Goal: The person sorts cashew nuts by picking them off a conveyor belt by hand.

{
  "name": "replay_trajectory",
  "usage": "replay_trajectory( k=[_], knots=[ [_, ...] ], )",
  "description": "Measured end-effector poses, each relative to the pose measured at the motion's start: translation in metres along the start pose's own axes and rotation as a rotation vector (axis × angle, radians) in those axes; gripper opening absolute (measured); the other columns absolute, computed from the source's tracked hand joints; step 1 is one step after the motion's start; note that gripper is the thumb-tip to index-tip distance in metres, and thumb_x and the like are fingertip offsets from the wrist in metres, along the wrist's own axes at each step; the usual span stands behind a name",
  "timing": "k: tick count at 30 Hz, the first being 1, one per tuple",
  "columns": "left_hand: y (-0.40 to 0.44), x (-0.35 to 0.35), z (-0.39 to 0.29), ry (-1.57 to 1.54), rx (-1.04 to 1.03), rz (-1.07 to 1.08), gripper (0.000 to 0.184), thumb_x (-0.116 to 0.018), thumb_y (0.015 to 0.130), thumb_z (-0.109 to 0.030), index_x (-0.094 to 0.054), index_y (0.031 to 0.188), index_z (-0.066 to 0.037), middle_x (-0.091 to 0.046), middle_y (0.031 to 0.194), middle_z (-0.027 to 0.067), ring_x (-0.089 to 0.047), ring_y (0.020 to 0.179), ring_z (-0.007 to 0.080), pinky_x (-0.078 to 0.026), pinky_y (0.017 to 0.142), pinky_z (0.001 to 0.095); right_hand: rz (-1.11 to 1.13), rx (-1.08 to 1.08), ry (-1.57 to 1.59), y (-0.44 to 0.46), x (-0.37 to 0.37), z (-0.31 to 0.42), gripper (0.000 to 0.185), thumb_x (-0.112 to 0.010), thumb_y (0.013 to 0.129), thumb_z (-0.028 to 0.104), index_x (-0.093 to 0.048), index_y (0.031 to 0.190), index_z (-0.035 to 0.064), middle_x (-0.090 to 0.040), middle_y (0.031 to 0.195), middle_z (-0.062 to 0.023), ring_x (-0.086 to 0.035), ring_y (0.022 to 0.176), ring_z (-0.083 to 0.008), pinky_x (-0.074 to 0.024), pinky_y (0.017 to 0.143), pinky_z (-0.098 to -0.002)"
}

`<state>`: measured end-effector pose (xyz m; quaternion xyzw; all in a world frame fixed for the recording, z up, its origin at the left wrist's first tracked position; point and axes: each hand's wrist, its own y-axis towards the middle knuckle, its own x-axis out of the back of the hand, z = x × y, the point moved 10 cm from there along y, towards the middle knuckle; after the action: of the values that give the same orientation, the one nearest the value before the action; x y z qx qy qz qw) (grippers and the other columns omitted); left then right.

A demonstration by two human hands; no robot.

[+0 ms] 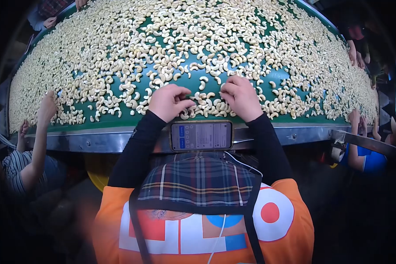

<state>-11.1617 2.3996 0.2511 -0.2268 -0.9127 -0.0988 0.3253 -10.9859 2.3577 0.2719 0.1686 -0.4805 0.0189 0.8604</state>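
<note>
Pale cashew nuts point(205, 105) lie loosely spread over a green conveyor belt point(191, 83). My left hand point(168, 102) is low over the belt's near side, its thumb and fingers curved toward each other beside some cashews; a gap shows between the tips. To its right, my right hand point(240, 97) has its fingers bent down and pressed together at the nuts. Whatever may be between those fingertips is hidden. A small group of cashews sits between my two hands.
A phone point(201, 136) with a lit screen and white cable rests on the metal edge point(97, 143) just below my hands. Co-workers' hands reach in at left point(48, 105) and right point(354, 116). A metal bar point(365, 143) juts out at right.
</note>
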Motion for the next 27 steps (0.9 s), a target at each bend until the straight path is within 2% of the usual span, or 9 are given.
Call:
replay_trajectory(
  k=[2,4,6,10,13,18,20,24,27],
  knots=[
    [-0.002,0.022,0.018,-0.071,0.007,-0.057,0.02,-0.072,0.068,-0.013,-0.064,0.084,-0.002,-0.058,0.071,0.0058,-0.056,0.057,0.0151,-0.045,0.053,0.0263,0.06,-0.042,0.002,-0.008,-0.003,-0.002,0.015,-0.069,0.067,0.009,-0.062,0.081,0.0078,-0.057,0.084,-0.0048,-0.053,0.081,-0.0251,-0.0429,0.071,-0.0348],
    [-0.005,0.073,0.035,0.341,-0.004,-0.37,0.02,-0.072,0.069,-0.012,-0.064,0.084,-0.002,-0.059,0.072,0.0059,-0.057,0.057,0.0152,-0.046,0.053,0.0258,0.139,-0.185,0.032,-0.016,-0.009,-0.013,0.016,-0.069,0.067,0.01,-0.062,0.081,0.0077,-0.057,0.084,-0.0045,-0.053,0.083,-0.0252,-0.0425,0.072,-0.0349],
    [-0.006,0.069,0.047,0.303,0.045,-0.304,0.019,-0.071,0.069,-0.012,-0.064,0.083,-0.002,-0.059,0.072,0.0061,-0.057,0.057,0.0156,-0.046,0.053,0.026,0.177,-0.255,0.047,-0.014,-0.016,-0.013,0.016,-0.069,0.067,0.01,-0.062,0.081,0.0077,-0.057,0.084,-0.0044,-0.053,0.084,-0.0252,-0.0424,0.073,-0.035],
    [0.001,0.04,0.048,0.221,0.092,-0.101,0.015,-0.07,0.072,-0.012,-0.064,0.082,-0.002,-0.06,0.072,0.0064,-0.057,0.057,0.0158,-0.045,0.053,0.0259,-0.023,-0.173,0.147,0.02,-0.024,0.017,0.015,-0.069,0.068,0.01,-0.062,0.081,0.0074,-0.057,0.084,-0.0047,-0.055,0.079,-0.0242,-0.0433,0.071,-0.0347],
    [0.003,0.023,0.033,0.203,0.033,0.011,0.014,-0.068,0.074,-0.012,-0.064,0.082,-0.003,-0.06,0.071,0.0062,-0.057,0.058,0.0152,-0.045,0.054,0.0255,-0.321,0.126,0.051,0.051,-0.014,0.064,0.013,-0.067,0.069,0.008,-0.062,0.08,0.0073,-0.057,0.083,-0.0047,-0.056,0.072,-0.0226,-0.0451,0.065,-0.0325],
    [0.004,0.042,0.051,-0.027,0.124,0.021,0.014,-0.066,0.075,-0.013,-0.063,0.086,-0.004,-0.059,0.071,0.006,-0.057,0.059,0.0152,-0.045,0.056,0.0258,-0.237,0.161,-0.129,0.056,-0.02,0.047,0.013,-0.068,0.069,0.008,-0.062,0.08,0.0071,-0.057,0.083,-0.0051,-0.057,0.067,-0.0209,-0.046,0.061,-0.03],
    [0.006,0.051,0.063,-0.137,0.179,-0.007,0.014,-0.065,0.076,-0.013,-0.062,0.087,-0.004,-0.059,0.07,0.006,-0.057,0.059,0.0154,-0.045,0.057,0.0259,-0.017,-0.142,-0.002,0.046,-0.037,0.01,0.014,-0.069,0.069,0.01,-0.062,0.08,0.0072,-0.056,0.08,-0.0054,-0.057,0.068,-0.0209,-0.046,0.06,-0.0291],
    [0.04,0.078,0.064,-0.127,0.074,-0.174,0.015,-0.064,0.076,-0.013,-0.061,0.088,-0.006,-0.059,0.07,0.0061,-0.057,0.06,0.0171,-0.046,0.058,0.0277,0.142,-0.301,0.044,0.033,-0.049,0.014,0.013,-0.069,0.069,0.01,-0.062,0.079,0.0069,-0.055,0.075,-0.0061,-0.057,0.067,-0.0212,-0.0456,0.06,-0.0292],
    [0.067,0.076,0.049,0.13,-0.069,-0.172,0.01,-0.063,0.076,-0.013,-0.061,0.083,-0.005,-0.06,0.07,0.0057,-0.058,0.061,0.0174,-0.046,0.059,0.0282,-0.02,-0.225,0.019,0.056,-0.043,0.033,0.012,-0.068,0.069,0.01,-0.061,0.079,0.007,-0.055,0.074,-0.0064,-0.056,0.066,-0.0219,-0.0455,0.059,-0.0298]
  ],
)
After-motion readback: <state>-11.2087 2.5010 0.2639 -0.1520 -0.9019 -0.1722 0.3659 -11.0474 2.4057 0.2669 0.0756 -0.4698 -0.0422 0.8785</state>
